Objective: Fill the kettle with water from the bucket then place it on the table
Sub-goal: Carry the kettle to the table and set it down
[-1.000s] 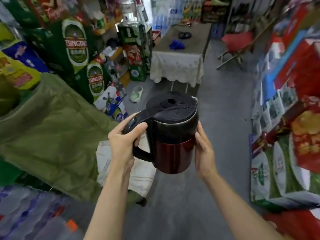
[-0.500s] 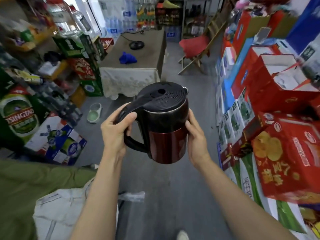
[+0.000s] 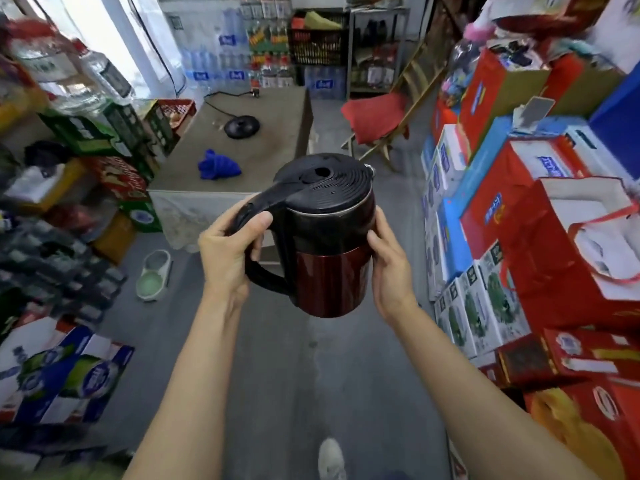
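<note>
1. The kettle (image 3: pixel 329 244), black above and dark red below, is held in the air over the grey floor, upright with a slight tilt; its ribbed black lid is shut, so what it holds cannot be seen.
2. The left hand (image 3: pixel 228 247) is wrapped around the black handle, thumb on top; the right hand (image 3: pixel 389 268) is pressed flat against the kettle's side, fingers curved to the body.
3. Ahead stands the table (image 3: pixel 277 140), bearing a round black kettle base (image 3: pixel 241 126) with its cord and a blue cloth (image 3: pixel 218 165).
4. On the floor left of the table lies a pale double bowl (image 3: pixel 154 277), one cup greenish; its contents are unclear.
5. Compared with half a second ago, the table looms nearer and more central, the green cloth at lower left has gone from view, and both hands keep the same grip.
</note>
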